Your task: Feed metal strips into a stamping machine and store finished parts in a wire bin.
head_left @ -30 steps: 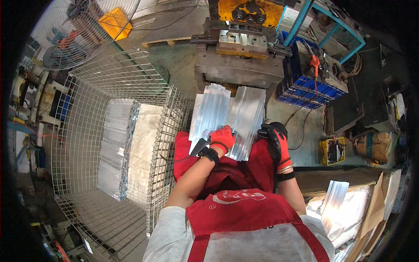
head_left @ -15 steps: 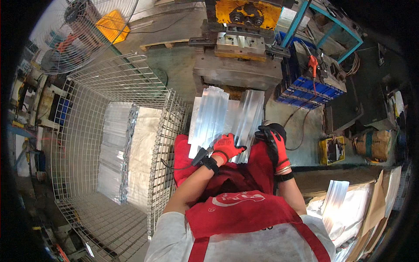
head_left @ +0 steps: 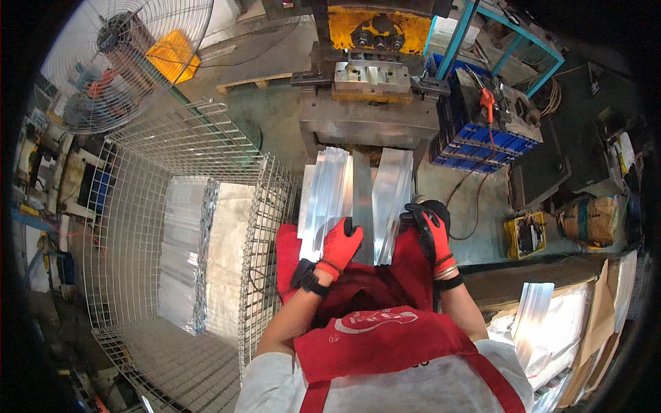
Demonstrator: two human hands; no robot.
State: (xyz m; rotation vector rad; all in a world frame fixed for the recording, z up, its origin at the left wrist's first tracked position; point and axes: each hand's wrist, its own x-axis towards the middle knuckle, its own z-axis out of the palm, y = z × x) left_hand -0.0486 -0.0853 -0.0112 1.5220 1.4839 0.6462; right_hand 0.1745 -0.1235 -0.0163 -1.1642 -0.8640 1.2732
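Note:
Long silvery metal strips lie in two groups in front of my lap, a left stack (head_left: 327,182) and a right stack (head_left: 392,196). Between them is a darker grey strip (head_left: 362,199). My left hand (head_left: 342,244), in a red glove with black fingertips, is closed at the near end of the left stack, beside the grey strip. Its fingers curl around a strip edge, their undersides hidden. My right hand (head_left: 432,237), gloved in red and black, hovers by the right stack's near right edge. Its fingers are loosely bent and apart, with nothing visible in them.
Ahead stands a press with a metal die (head_left: 372,77). To the left, a wire cage (head_left: 251,227) contains stacked strips. A blue crate (head_left: 475,141) with tools stands front right. More strips (head_left: 533,310) rest in a carton at lower right. A fan (head_left: 124,55) is far left.
My left hand has moved left and turned upright, from between the stacks to the left stack. A grey strip now shows between the stacks. My right hand has barely moved.

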